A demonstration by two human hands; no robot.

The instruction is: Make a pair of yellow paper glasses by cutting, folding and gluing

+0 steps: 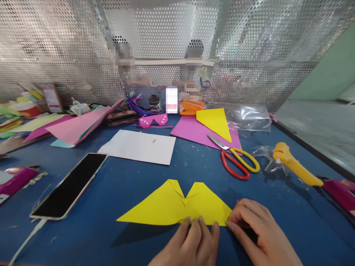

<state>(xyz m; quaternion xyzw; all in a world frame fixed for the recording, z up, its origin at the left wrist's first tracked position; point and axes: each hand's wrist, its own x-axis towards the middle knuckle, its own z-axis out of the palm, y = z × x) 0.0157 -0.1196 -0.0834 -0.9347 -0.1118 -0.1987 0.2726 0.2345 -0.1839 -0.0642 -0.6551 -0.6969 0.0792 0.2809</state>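
A folded sheet of yellow paper (pixel 163 207) lies in front of me, its left tip lifted a little and casting a shadow on the blue table. Two blunt peaks with a V-shaped notch between them form its far edge, and creases run down beside the notch. My left hand (pixel 191 240) is closed at the near edge, just right of the middle, fingertips on the paper. At the right corner, my right hand (pixel 259 231) pinches the paper between thumb and fingers. Part of that corner is hidden by the fingers.
Red-and-yellow-handled scissors (pixel 235 159) lie beyond my right hand, near a yellow glue gun (pixel 296 166). A phone (pixel 70 186) with a cable lies left. Further back are white paper (pixel 138 146), purple paper (pixel 188 129), pink paper glasses (pixel 153 120) and a perforated metal screen (pixel 166 29).
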